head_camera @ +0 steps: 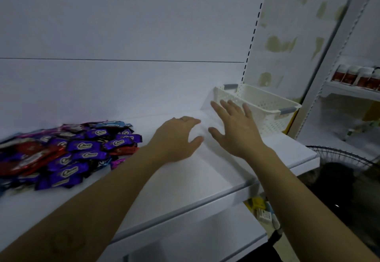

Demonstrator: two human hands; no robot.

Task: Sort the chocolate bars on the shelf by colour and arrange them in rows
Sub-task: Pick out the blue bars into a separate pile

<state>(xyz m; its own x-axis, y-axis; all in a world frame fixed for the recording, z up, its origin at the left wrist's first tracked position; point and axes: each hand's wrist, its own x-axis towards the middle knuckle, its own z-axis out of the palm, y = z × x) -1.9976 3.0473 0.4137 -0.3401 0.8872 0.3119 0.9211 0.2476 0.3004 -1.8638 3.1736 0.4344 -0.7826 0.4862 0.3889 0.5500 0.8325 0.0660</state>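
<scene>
Two hands: left hand (176, 136) and right hand (234, 130) stretched palm-down over the bare middle of the shelf (185, 189), close together but not touching each other.
Left hand: fingers loosely curled, thumb held apart from them, gripping nothing; resting on the shelf or just above it, cannot tell which.
Right hand: fingers straight and spread apart, holding nothing; fingertips just beside the near wall of the basket (267, 105), contact unclear.
Chocolate bars (67, 150): heaped in a loose, overlapping pile at the left end of the shelf, well apart from both hands; mostly purple wrappers, red ones along the left and lower right of the pile, a few blue at the back.
Shelf: white and flat, with a white back panel behind.
Basket: white, perforated, grey handles, standing at the right end of the shelf near the back corner.
Jars (355, 76): a blurred row with dark red labels on a neighbouring rack, far right.
Fan (345, 159): black wire guard, below the shelf's right end.
Small boxes (259, 206): yellow and white, on a lower level under the shelf edge.
</scene>
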